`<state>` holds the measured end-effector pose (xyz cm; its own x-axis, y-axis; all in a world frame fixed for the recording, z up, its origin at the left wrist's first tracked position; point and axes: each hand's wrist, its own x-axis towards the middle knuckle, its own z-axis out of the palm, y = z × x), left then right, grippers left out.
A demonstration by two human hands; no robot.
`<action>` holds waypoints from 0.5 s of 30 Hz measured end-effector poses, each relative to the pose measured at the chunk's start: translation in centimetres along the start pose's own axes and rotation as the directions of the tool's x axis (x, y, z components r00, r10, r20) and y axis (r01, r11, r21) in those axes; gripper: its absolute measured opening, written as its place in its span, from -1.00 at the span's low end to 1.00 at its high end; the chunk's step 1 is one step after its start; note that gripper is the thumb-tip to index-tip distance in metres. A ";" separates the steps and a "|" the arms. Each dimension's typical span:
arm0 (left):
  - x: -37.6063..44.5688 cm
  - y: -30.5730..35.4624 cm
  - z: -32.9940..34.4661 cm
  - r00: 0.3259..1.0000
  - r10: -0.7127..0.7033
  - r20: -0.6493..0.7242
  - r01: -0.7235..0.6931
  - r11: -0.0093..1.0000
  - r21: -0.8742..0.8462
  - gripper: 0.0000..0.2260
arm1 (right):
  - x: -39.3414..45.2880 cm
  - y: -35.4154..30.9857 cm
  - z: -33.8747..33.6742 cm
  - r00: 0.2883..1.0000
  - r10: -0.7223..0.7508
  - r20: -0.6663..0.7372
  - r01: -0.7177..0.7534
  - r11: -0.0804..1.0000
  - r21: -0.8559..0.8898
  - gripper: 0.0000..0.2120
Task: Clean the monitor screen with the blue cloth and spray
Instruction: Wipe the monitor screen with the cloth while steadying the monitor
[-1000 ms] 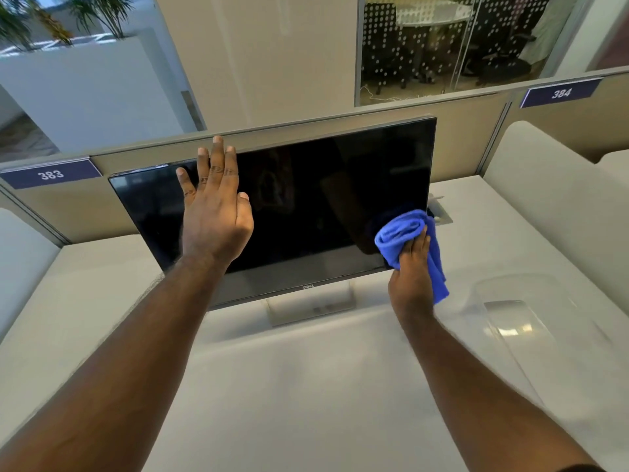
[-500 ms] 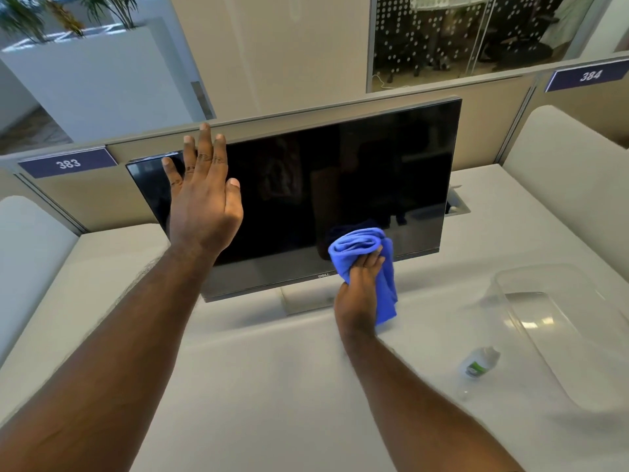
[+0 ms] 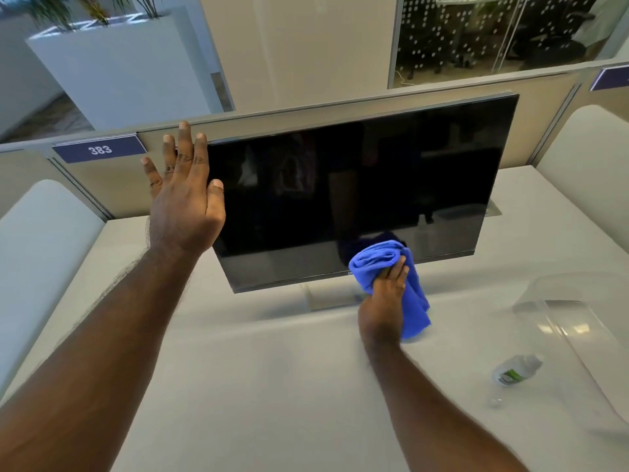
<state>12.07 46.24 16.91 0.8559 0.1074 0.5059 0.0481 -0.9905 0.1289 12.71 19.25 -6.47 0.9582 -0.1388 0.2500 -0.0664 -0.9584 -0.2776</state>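
Note:
A dark monitor [image 3: 357,185] stands on a white desk [image 3: 272,369], its screen off and reflective. My left hand [image 3: 185,199] lies flat with fingers spread over the monitor's left edge. My right hand [image 3: 386,298] grips a bunched blue cloth [image 3: 377,264] and presses it against the bottom bezel, near the middle of the screen's lower edge. Part of the cloth hangs down past my wrist. A small clear spray bottle [image 3: 515,369] with a green label lies on its side on the desk at the right.
A clear plastic container [image 3: 578,318] sits on the desk at the right, beside the bottle. A beige partition [image 3: 306,114] with a blue "383" label [image 3: 98,149] runs behind the monitor. Padded white dividers [image 3: 37,247] flank the desk on both sides.
My right hand has wiped the cloth leftward along the screen's lower part, from its right side to the bottom middle. The left hand stays at the monitor's left edge. The view has shifted.

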 end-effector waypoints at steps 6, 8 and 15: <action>-0.3 -1.3 -0.2 1.000 -0.004 -0.002 0.004 1.000 -0.008 -0.39 | 4.2 -3.9 -5.4 0.957 -0.017 -0.288 0.065 0.985 0.159 -0.38; -0.4 -1.5 -0.3 1.000 -0.006 -0.001 0.006 1.000 -0.006 -0.39 | 6.0 -6.0 -7.8 0.922 -0.006 -0.387 0.154 0.923 0.354 -0.38; -0.4 -2.5 -0.3 1.000 -0.008 0.017 0.008 1.000 -0.001 -0.40 | 10.4 -4.5 -10.8 0.868 0.052 -0.494 0.194 0.880 0.433 -0.45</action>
<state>11.46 48.66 16.65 0.8643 0.1139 0.4899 0.0547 -0.9895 0.1334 20.00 19.42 7.43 0.6904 -0.2934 0.6612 0.2483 -0.7624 -0.5975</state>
